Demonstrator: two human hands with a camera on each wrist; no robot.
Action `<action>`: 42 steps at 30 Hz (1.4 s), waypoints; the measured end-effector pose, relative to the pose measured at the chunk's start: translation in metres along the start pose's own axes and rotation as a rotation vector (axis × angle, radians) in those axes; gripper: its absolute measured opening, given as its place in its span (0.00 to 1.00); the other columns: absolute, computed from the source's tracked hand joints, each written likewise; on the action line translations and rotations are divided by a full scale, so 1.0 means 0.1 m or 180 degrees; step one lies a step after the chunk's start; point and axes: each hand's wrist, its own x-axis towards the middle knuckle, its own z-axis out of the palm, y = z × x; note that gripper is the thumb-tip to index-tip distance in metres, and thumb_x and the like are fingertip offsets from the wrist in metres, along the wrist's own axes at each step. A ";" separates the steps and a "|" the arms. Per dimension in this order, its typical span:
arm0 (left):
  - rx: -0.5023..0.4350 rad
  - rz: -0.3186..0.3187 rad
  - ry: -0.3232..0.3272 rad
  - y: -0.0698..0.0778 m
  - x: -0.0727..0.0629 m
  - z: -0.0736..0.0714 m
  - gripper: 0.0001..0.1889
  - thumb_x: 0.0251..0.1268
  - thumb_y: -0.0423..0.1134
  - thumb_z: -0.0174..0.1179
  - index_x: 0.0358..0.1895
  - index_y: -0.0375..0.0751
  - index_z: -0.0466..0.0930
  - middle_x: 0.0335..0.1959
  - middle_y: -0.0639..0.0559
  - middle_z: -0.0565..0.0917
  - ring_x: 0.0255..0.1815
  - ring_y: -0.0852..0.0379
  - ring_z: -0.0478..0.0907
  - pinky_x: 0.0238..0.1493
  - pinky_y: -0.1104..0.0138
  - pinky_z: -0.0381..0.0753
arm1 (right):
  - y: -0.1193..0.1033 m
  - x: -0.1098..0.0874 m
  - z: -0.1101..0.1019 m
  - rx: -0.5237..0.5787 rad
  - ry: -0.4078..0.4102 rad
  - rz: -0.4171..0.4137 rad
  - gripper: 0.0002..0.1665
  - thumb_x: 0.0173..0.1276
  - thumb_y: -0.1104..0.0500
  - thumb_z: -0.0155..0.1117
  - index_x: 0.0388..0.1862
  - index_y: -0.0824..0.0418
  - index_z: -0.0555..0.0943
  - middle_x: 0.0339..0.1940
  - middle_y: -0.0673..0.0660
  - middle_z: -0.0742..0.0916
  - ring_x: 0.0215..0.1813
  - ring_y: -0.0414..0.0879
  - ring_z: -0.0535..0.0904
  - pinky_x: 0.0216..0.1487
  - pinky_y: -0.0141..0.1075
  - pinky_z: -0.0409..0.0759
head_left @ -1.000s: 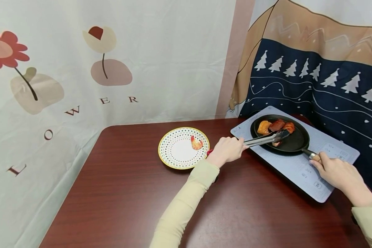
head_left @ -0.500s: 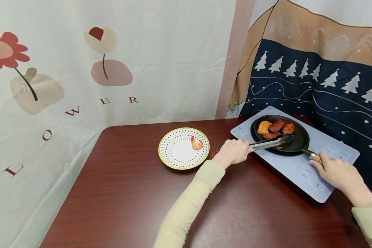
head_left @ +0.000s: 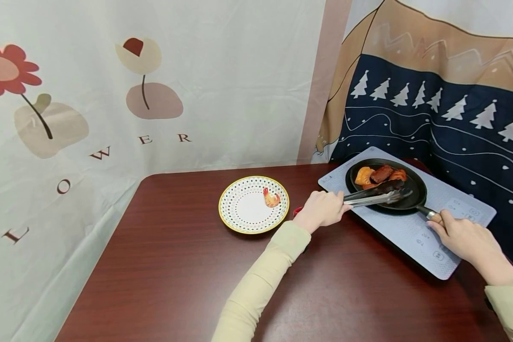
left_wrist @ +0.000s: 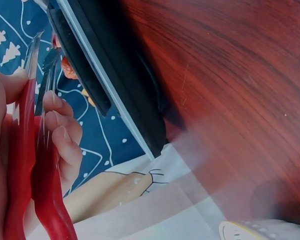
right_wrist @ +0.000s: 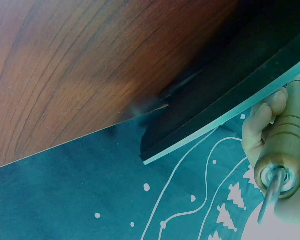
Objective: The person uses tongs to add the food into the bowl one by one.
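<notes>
My left hand grips metal tongs with red handles, seen close up in the left wrist view. The two tips of the tongs are spread apart inside the black frying pan, low over its front half. Whether anything lies between them cannot be made out. Behind the tongs sit a yellow-orange food piece, a brown-red meat piece and an orange-red piece; another piece is partly hidden. My right hand holds the pan by its wooden handle.
The pan stands on a pale grey induction cooktop at the right of the brown table. Left of the tongs is a dotted, yellow-rimmed plate with one shrimp on it. Printed curtains hang behind.
My left hand has moved slightly right with the tongs, and their tips have shifted right and toward the pan's front and spread wider. My right hand and the pan have stayed put.
</notes>
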 end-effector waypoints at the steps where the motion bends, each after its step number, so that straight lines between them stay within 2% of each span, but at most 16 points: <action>1: 0.0003 -0.0007 0.0006 0.00 0.00 -0.01 0.20 0.73 0.58 0.40 0.43 0.47 0.73 0.25 0.57 0.79 0.25 0.61 0.79 0.25 0.69 0.75 | 0.00 0.00 0.00 0.0000 0.0009 -0.0006 0.23 0.74 0.45 0.49 0.37 0.67 0.66 0.16 0.61 0.75 0.19 0.52 0.70 0.20 0.45 0.65; 7: -0.0017 -0.0052 0.0058 -0.03 -0.01 -0.05 0.19 0.73 0.58 0.40 0.40 0.47 0.72 0.23 0.57 0.77 0.22 0.62 0.77 0.22 0.69 0.72 | 0.00 0.00 0.00 -0.0012 0.0045 -0.0018 0.23 0.74 0.46 0.49 0.37 0.67 0.66 0.16 0.61 0.74 0.19 0.52 0.70 0.20 0.46 0.65; 20: 0.0029 -0.0083 0.0182 -0.08 -0.05 -0.06 0.20 0.73 0.58 0.39 0.40 0.47 0.72 0.25 0.55 0.79 0.22 0.60 0.78 0.22 0.68 0.74 | 0.00 0.00 0.01 -0.0029 0.0045 -0.0018 0.23 0.73 0.46 0.50 0.37 0.67 0.66 0.17 0.64 0.75 0.19 0.54 0.71 0.20 0.47 0.66; 25: 0.0048 -0.0108 0.0186 -0.11 -0.09 -0.07 0.21 0.73 0.59 0.40 0.40 0.47 0.73 0.23 0.56 0.79 0.20 0.60 0.77 0.20 0.69 0.72 | 0.00 0.00 0.01 -0.0039 0.0036 -0.0014 0.24 0.74 0.46 0.49 0.38 0.68 0.66 0.16 0.61 0.74 0.19 0.52 0.70 0.19 0.45 0.65; 36: -0.0042 -0.0287 0.0132 -0.20 -0.25 -0.05 0.22 0.72 0.60 0.41 0.45 0.46 0.74 0.27 0.54 0.83 0.26 0.58 0.81 0.24 0.66 0.75 | -0.01 0.01 0.00 -0.0062 0.0006 0.0008 0.23 0.74 0.46 0.50 0.38 0.68 0.66 0.16 0.61 0.74 0.19 0.51 0.69 0.20 0.44 0.65; 42: -0.0081 -0.0338 0.0219 -0.25 -0.37 -0.01 0.21 0.72 0.59 0.41 0.40 0.45 0.73 0.25 0.53 0.82 0.26 0.56 0.81 0.24 0.65 0.75 | -0.01 0.01 0.00 -0.0049 -0.0004 0.0009 0.23 0.74 0.46 0.49 0.38 0.68 0.66 0.16 0.59 0.73 0.19 0.50 0.69 0.20 0.43 0.65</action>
